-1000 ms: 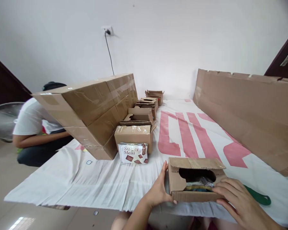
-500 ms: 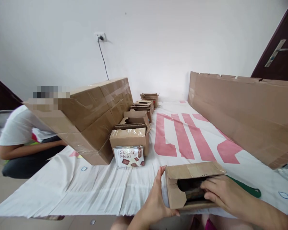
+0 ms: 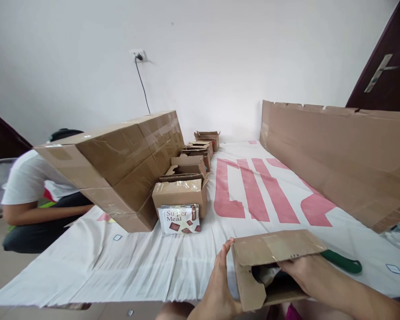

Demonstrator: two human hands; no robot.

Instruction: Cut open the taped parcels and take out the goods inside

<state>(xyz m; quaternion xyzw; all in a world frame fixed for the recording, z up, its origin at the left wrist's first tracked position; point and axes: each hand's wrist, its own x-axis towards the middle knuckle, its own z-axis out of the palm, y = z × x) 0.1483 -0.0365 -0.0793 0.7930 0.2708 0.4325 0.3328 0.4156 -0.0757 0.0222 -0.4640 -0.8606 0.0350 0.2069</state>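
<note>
A small brown cardboard box [image 3: 253, 286] stands at the table's near edge, its cut-out opening turned toward me. My left hand [image 3: 222, 284] grips its left side, fingers near the top corner and thumb low. Through the opening goes my right hand [image 3: 303, 271], its fingertips hidden inside the box. Close to those fingers a shiny, plastic-looking item [image 3: 268, 274] shows in the dark interior; I cannot make out its kind. Behind my right hand a green handle [image 3: 343, 261] lies on the cloth, the rest of it hidden.
A row of open cardboard boxes [image 3: 188, 165] runs toward the wall, with Su-per Meal packets [image 3: 180, 221] against the nearest. Taped cartons [image 3: 126, 164] form a wall at left, where a person [image 3: 30, 186] sits beyond. A cardboard panel [image 3: 336, 155] borders the right side.
The box has tilted and shifted slightly toward me. My right hand has pushed further in under the top flap, and the shiny item now shows near the opening.
</note>
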